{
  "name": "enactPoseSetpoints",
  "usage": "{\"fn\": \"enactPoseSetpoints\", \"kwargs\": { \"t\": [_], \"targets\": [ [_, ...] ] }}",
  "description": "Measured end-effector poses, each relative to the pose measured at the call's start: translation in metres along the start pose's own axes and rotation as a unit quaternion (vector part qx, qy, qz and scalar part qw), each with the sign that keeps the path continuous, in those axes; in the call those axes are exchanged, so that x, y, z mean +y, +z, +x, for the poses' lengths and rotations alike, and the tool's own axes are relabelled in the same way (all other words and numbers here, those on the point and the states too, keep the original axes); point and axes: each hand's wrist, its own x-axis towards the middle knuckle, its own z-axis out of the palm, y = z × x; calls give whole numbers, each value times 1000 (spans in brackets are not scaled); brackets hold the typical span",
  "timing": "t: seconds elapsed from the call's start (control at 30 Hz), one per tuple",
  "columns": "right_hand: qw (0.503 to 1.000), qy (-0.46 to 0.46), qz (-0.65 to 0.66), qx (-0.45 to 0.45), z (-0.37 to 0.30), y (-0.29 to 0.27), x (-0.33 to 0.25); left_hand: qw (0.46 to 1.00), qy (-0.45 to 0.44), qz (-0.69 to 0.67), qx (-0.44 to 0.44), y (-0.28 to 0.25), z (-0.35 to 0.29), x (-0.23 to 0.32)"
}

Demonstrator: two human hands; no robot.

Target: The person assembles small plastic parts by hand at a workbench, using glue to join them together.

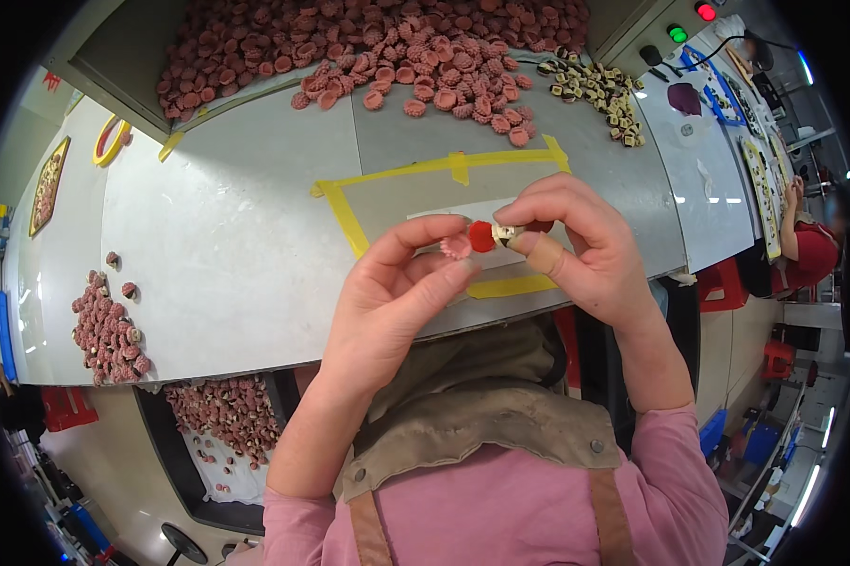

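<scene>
On my feed, the left hand (387, 297) pinches a scalloped pink cup (455, 248) and the right hand (590, 250) grips a red-ended figure piece (503, 233) just beside it, over the yellow tape (349, 224). I judge both light and fairly stiff, the cup's thin rim chippable; I'd hold its outer wall and the figure's sides. From the hands, a pink heap (434, 61) sits at twelve, hemmed sideways by grey housing (114, 71), black-and-cream pieces (609, 99) between one and two, a brownish-pink pile (107, 330) towards half past eight.

Workshop with heaped pink pieces (444, 80)
</scene>
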Motion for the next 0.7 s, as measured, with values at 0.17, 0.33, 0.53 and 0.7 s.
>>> {"fn": "enactPoseSetpoints", "kwargs": {
  "t": [0.17,0.33,0.53,0.7],
  "targets": [
    [993,-93,-75,-1,3,3,-5,982,-22,-184,-19,2,3,-4],
    [985,-134,-108,18,5,10,-10,987,-18,-158,-16,4,4,-5],
    [964,-192,-181,34,8,15,-10,984,-11,-176,-7,6,3,-6],
    [958,-192,-195,87,5,25,-8,982,43,-181,33,14,2,-12]
  ]
}}
